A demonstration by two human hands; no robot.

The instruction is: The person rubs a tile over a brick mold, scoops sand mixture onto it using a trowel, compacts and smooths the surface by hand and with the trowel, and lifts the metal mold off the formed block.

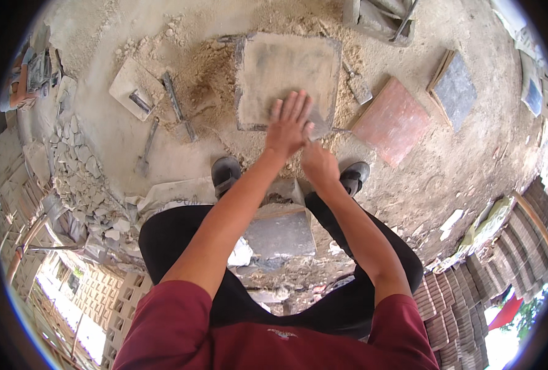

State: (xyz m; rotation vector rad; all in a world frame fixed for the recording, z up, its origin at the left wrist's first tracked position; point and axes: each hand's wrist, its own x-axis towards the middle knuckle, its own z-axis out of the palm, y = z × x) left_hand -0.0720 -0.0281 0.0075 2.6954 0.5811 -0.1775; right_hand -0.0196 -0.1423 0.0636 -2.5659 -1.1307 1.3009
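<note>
In front of me lies a square mould (pixel 240 68) with a dark rim, filled level with sandy powder that has grey smudges. My left hand (pixel 289 126) is stretched out flat over its near edge, fingers pointing away from me. My right hand (pixel 320 165) is wrapped round the handle of a trowel just nearer to me. The grey trowel blade (pixel 321 125) shows partly beside my left hand, over the mould's near right corner. My left palm hides the rest of the blade, and I cannot tell whether it presses on it.
Loose sand (pixel 209 80) heaps left of the mould, near a plastering float (pixel 135 89), a metal bar (pixel 178 106) and a small trowel (pixel 147 148). Rightward lie another trowel (pixel 358 86), a reddish slab (pixel 392 121) and a grey slab (pixel 454 91). Rubble (pixel 79 163) and stacked tiles (pixel 453 302) stand farther out.
</note>
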